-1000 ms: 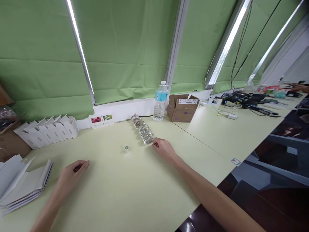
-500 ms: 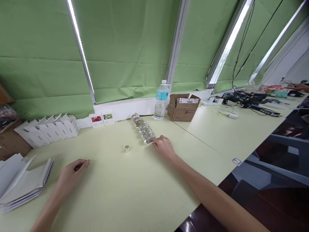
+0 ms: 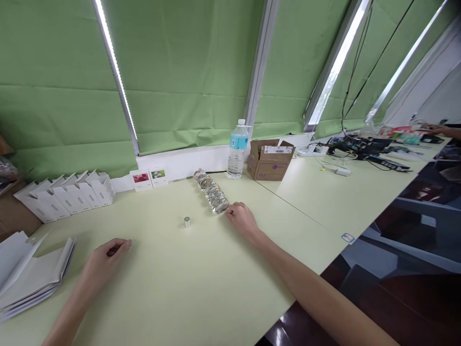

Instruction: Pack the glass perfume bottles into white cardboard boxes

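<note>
Table (image 3: 169,283) partly cropped | right hand (image 3: 243,219) at clear ridged object (image 3: 214,195), grip unclear | left hand (image 3: 103,262) curled, contents hidden

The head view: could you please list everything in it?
Ridged item: apparently 1, clear, mid-table
Cylinder: 1, silver, mid-table
Bottle: 1, clear, blue label, by wall
Cardboard box: 1, brown, beside bottle
Cards: 2, white, by wall
Small boxes: several, white, left back
Papers: stack, white, left front
Carton: 1, brown, left edge
Power strip: 1, white, right back
Electronics: several, mostly black, far right
Blinds: several, green, behind
Table: 1, pale yellow, below
Co-worker's hand: 1, far right
Left hand: 1, bare, table's left
Right hand: 1, bare, at ridged item
</note>
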Motion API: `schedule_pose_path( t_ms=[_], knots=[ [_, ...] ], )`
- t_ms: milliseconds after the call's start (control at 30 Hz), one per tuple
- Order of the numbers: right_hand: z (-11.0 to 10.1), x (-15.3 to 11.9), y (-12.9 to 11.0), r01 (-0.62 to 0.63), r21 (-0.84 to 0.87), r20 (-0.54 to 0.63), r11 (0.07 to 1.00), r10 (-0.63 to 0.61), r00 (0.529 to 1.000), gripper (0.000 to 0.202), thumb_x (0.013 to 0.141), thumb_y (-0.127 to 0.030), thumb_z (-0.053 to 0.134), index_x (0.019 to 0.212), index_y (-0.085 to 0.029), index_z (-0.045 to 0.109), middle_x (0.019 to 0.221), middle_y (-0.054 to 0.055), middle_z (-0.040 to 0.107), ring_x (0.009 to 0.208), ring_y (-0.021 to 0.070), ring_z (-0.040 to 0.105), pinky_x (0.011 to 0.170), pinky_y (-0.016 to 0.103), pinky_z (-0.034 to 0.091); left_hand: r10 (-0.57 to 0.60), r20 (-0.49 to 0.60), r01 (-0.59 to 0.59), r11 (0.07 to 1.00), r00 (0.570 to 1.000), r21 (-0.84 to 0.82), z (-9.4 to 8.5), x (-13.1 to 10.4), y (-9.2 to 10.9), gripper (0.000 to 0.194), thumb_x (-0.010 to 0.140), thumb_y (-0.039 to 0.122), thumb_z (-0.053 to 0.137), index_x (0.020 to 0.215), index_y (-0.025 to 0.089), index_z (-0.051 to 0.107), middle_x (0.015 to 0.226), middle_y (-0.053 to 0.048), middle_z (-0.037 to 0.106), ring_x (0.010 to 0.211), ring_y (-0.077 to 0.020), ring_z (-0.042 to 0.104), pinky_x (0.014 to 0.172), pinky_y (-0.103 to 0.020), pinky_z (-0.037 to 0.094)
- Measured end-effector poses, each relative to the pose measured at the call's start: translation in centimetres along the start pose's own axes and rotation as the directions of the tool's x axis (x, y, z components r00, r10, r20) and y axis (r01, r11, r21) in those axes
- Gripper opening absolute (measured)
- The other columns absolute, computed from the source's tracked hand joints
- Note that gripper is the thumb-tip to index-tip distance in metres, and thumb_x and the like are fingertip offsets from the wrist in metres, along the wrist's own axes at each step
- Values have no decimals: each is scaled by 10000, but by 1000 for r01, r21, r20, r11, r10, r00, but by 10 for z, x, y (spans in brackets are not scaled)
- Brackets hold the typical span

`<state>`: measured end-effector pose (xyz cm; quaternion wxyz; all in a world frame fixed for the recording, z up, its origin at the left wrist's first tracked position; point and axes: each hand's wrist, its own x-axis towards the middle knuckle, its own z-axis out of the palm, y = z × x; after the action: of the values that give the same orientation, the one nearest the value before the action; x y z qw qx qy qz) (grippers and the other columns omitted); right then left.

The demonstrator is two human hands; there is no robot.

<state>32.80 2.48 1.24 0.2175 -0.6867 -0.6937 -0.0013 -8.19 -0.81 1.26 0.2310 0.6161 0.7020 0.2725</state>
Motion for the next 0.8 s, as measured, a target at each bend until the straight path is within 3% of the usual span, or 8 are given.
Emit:
schedule_pose_path(
  t_ms=[267,400,500,633,800],
  knots=[
    [-6,-3,1,-41,23,2,999,40,999,220,838,-188,491,935,-220,685,912,31,674,813,169,588,642,244,340,-2,10,2,1000,1000,-7,0,2,-5,451,737,621,530,886,218,665,881,-21,709,861,-238,627,700,-285,434],
    [-9,-13,-9,-23,44,-55,999,26,998,189,858,-230,485,861,-215,673,915,24,680,825,173,589,662,257,355,15,2,-15,1000,1000,0,0,1,-3,442,749,615,514,858,212,660,842,-25,703,813,-237,626,680,-292,428],
    [-7,-22,-29,73,155,-17,985,-71,997,194,877,-293,488,907,-210,661,954,22,677,793,159,589,675,258,381,45,1,-45,999,999,-8,1,0,-2,436,772,598,490,866,207,659,838,-25,702,802,-233,626,678,-291,428],
    [-1,-23,-68,226,314,94,922,-267,959,329,872,-356,522,1160,-210,584,1044,40,655,799,150,602,689,247,415,82,1,-82,996,997,-26,2,1,-4,413,793,555,481,916,207,665,861,-19,703,825,-221,628,713,-286,432],
    [7,-12,-108,330,117,124,937,-344,931,341,899,-395,478,1182,-222,555,1051,73,643,861,204,618,706,285,408,89,1,-89,996,996,-18,0,1,-4,402,766,536,522,927,203,680,840,-24,708,806,-228,634,694,-282,444]
  ],
)
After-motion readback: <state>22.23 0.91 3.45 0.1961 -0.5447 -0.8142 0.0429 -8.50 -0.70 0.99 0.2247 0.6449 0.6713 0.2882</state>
